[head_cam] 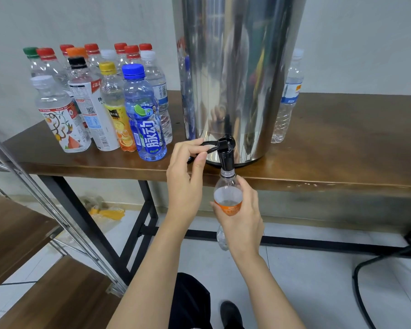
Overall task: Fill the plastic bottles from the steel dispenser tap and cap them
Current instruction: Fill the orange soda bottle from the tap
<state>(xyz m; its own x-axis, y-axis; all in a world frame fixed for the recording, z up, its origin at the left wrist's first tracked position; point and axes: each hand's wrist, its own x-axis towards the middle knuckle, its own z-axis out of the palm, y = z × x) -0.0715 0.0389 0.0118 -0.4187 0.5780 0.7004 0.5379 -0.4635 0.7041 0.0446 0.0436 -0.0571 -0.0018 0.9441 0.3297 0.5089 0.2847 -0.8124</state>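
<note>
A tall steel dispenser (233,74) stands on the brown table (342,143), its black tap (226,153) hanging over the front edge. My left hand (184,184) pinches the tap's black lever between thumb and fingers. My right hand (241,214) grips an uncapped clear bottle with an orange label (228,193), its mouth held right under the spout. The bottle's lower half is hidden behind my hand. Several capped bottles (100,100) are grouped on the table left of the dispenser.
One clear bottle with a blue label (288,98) stands to the right of the dispenser, by the wall. A metal-framed shelf with wooden boards (33,233) is at lower left. A black chair base (389,257) sits on the tiled floor at right.
</note>
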